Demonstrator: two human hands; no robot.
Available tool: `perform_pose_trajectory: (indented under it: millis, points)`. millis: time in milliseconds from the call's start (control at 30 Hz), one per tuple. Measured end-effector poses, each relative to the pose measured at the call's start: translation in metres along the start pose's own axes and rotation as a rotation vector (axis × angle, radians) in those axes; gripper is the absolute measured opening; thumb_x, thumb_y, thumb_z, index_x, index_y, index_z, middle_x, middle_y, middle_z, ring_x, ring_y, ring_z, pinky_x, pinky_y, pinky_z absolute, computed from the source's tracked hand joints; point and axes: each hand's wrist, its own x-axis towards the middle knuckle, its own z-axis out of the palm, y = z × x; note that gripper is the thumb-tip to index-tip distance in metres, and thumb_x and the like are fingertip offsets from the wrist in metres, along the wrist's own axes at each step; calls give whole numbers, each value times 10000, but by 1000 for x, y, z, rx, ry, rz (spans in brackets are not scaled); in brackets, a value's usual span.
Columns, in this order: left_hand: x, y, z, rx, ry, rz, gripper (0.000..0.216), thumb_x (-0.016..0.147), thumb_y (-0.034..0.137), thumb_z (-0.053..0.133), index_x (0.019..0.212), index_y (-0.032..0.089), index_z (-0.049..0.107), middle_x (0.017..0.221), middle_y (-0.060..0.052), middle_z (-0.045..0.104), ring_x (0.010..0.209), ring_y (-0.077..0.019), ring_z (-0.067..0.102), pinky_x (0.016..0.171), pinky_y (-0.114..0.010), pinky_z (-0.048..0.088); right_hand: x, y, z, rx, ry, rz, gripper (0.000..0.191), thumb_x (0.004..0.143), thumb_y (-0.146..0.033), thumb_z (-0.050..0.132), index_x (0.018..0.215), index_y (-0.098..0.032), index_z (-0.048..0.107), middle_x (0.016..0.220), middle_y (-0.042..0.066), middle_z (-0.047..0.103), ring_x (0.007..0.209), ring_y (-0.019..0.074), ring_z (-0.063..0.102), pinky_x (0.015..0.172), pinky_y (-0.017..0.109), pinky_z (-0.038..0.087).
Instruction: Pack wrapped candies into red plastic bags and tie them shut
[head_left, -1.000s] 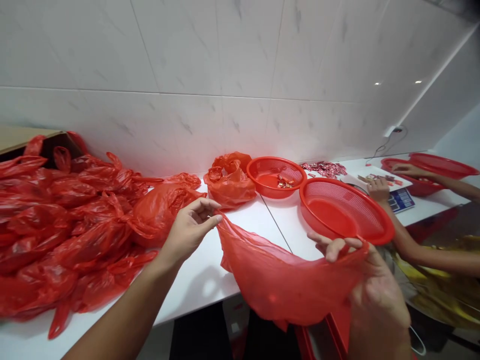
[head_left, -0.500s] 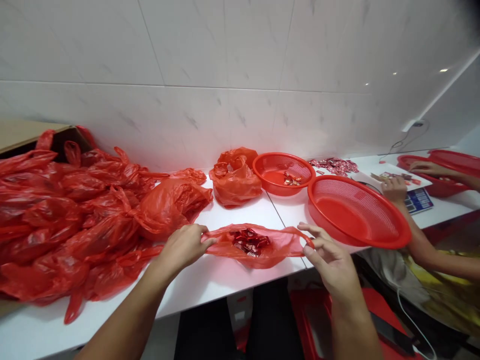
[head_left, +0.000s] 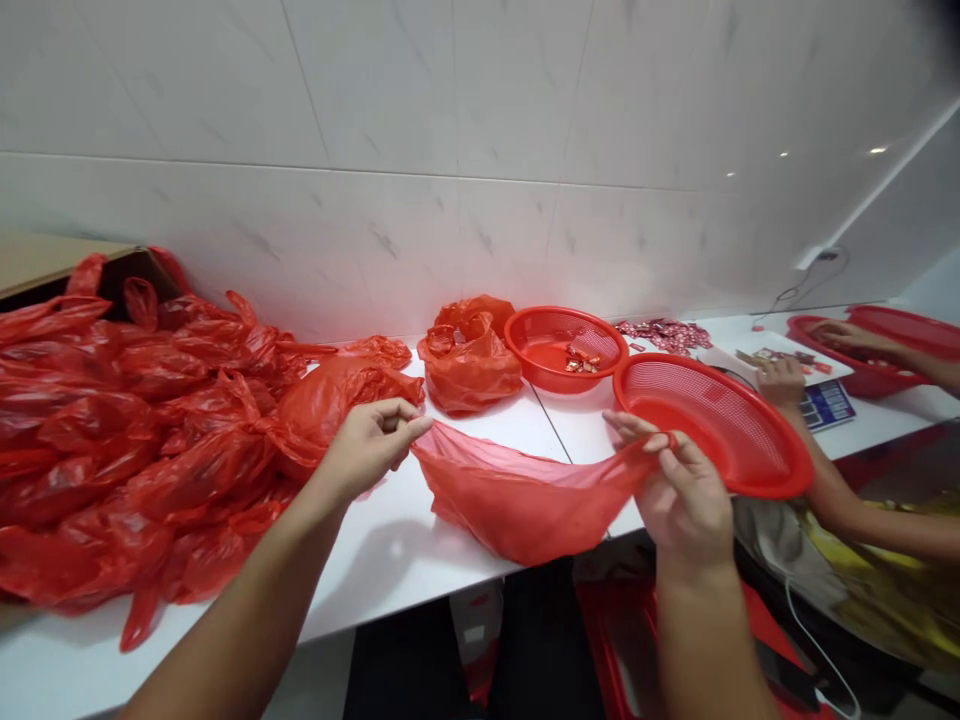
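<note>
A thin red plastic bag (head_left: 525, 505) hangs stretched between my two hands at the table's front edge. My left hand (head_left: 379, 440) pinches its left upper corner. The right corner is gripped by the fingers of my right hand (head_left: 679, 475), beside the large basket. The bag's mouth sags in the middle, and its front side hides the contents. Behind it stands another red bag (head_left: 472, 365), bunched at the top. A further red bag (head_left: 337, 395) lies just behind my left hand.
Filled red bags (head_left: 135, 440) are heaped at left before a cardboard box (head_left: 60, 265). A red basket (head_left: 566, 375) with a few small packets and a larger red basket (head_left: 712, 420) stand right of centre. Loose packets (head_left: 664, 335) lie behind. A co-worker's hands (head_left: 780, 380) work at far right.
Both hands have raised the bag and pulled its corners farther apart. The dark red shiny packets that showed inside it are now hidden behind its front side.
</note>
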Motion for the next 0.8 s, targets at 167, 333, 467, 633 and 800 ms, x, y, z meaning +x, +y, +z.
perform_pose_trajectory:
  millis: [167, 333, 467, 633, 800]
  points:
    - [-8, 10, 17, -10, -144, 155, 251, 868, 427, 746, 838, 179, 775, 678, -43, 705, 571, -159, 632, 530, -257, 517, -11, 0, 27, 120, -198, 110, 508, 892, -474, 778, 1335, -441, 532, 712, -63, 584, 750, 218, 700, 857, 476, 583]
    - [-15, 30, 52, 105, -340, 243, 171, 899, 337, 721, 834, 194, 791, 705, -29, 741, 604, -166, 666, 573, -264, 523, -10, 7, 84, -232, -574, 412, 867, 728, -402, 926, 1476, -335, 491, 672, -101, 479, 558, 119, 481, 589, 260, 461]
    - [-18, 43, 65, 142, -335, 421, 142, 926, 287, 700, 844, 220, 796, 814, -31, 768, 716, -173, 691, 654, -278, 539, -1, 21, 117, -478, -665, 283, 228, 923, -400, 721, 1069, -226, 743, 912, 14, 722, 823, 187, 658, 763, 294, 512]
    - [-13, 23, 50, 224, -240, 467, 238, 972, 300, 662, 1184, 240, 753, 1152, -52, 768, 987, -190, 708, 810, -285, 548, 5, 30, 111, -381, -700, 401, 645, 1069, -634, 383, 799, -170, 741, 571, -3, 563, 547, 132, 563, 587, 248, 471]
    - [-24, -9, 44, 196, -244, 378, 130, 972, 271, 668, 885, 198, 731, 850, -16, 739, 784, -155, 666, 672, -245, 498, 8, 40, 96, -152, -554, 648, 711, 959, -816, 430, 1077, -178, 723, 468, -65, 489, 375, 128, 505, 411, 221, 400]
